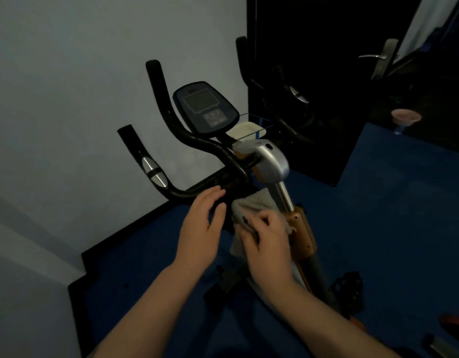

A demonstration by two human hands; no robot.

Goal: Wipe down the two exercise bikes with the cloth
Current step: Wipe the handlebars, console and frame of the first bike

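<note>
An exercise bike (269, 161) stands in front of me, with black handlebars (197, 143), a dark console (205, 107) and a silver and orange steering column. My right hand (269, 244) grips a grey cloth (254, 205) against the lower part of the column, just under the handlebar clamp. My left hand (200, 223) hovers beside it with its fingers straight, close to the near handlebar tube. The room is dim and the picture is slightly blurred.
A black door (326, 73) with a metal handle (373, 56) reflects the handlebars at the right. A grey wall lies to the left, blue floor (391, 202) below. A black pedal (347, 282) sits lower right. A pink cup-like object (405, 117) stands far right.
</note>
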